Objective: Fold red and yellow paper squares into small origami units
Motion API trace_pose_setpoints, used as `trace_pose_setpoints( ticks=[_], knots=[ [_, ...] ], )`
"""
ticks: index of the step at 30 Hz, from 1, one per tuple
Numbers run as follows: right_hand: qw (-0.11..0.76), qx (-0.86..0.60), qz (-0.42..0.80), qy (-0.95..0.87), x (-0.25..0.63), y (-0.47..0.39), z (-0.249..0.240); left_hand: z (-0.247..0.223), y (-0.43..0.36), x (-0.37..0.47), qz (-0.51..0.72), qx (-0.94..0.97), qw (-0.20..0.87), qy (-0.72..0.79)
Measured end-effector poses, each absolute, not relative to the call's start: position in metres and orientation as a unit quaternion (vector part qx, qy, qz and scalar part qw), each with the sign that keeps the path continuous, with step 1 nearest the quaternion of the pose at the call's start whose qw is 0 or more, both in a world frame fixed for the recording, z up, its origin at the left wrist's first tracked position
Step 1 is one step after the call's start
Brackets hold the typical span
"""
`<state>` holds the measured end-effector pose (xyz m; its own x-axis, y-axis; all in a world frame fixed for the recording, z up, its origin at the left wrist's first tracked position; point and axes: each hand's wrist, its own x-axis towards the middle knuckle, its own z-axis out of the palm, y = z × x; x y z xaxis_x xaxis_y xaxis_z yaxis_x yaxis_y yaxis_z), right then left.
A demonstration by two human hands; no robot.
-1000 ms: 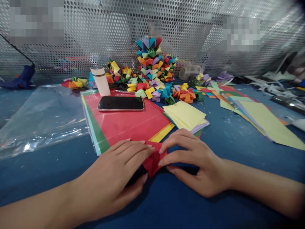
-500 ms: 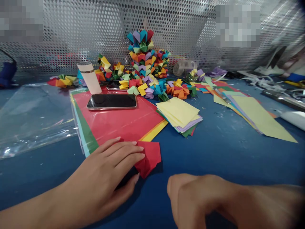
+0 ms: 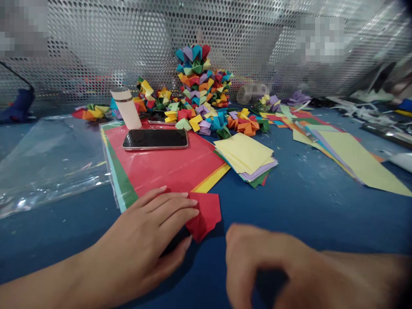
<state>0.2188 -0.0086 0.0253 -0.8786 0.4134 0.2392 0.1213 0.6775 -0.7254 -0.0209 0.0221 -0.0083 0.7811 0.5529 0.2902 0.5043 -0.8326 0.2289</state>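
A folded piece of red paper (image 3: 206, 212) lies on the blue table in front of me. My left hand (image 3: 144, 234) rests flat across its left part, fingers stretched out and the thumb lower down. To the right of the paper and apart from it, my right hand (image 3: 267, 262) is bent at the wrist with curled fingers. Motion smears it and its fingertips are out of sight, so anything in them cannot be made out.
Beyond my left hand lie large red sheets (image 3: 161, 169) in a clear sleeve, with a phone (image 3: 156, 139) on top. A white cylinder (image 3: 128, 109) leans there. Square yellow papers (image 3: 243, 150), folded colourful pieces (image 3: 195, 81) and paper strips (image 3: 360, 159) surround them.
My right hand has risen slightly and turned, opening a gap under its curled fingers. My left hand stays on the red paper. The whole view has shifted a little.
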Motion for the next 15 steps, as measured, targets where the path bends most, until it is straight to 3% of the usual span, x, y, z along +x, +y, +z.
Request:
trace_pose_setpoints(
  ticks=[3, 10, 15],
  knots=[
    [0.306, -0.271, 0.253, -0.877, 0.215, 0.0, 0.019, -0.009, 0.021, -0.022, 0.184, 0.941, 0.089, 0.272],
    [0.2, -0.264, 0.127, -0.935, 0.211, 0.012, 0.006, -0.01, 0.023, -0.022, 0.203, 0.946, 0.111, 0.228],
    [0.184, -0.197, 0.002, -0.963, 0.218, 0.016, 0.007, -0.003, 0.028, -0.026, 0.21, 0.952, 0.107, 0.193]
  ],
)
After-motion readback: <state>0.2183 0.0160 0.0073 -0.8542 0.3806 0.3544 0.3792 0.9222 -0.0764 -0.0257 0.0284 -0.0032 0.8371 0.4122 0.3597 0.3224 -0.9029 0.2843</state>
